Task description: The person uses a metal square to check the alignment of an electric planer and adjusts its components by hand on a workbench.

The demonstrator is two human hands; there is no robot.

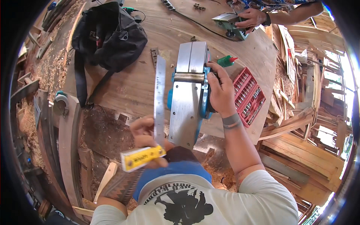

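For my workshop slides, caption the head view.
Left hand holding a square, right hand on an upturned planer, a red bit set lying to its right.

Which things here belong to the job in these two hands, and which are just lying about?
In hand:
- upturned blue planer
- metal square with yellow handle

Lying about:
- black bag
- red bit case
- green bottle
- power strip

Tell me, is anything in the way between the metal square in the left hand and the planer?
Along most of its length, nothing separate shows between the square and the planer; only the planer's own blue knob juts toward it. The right hand is at the planer's opposite side.
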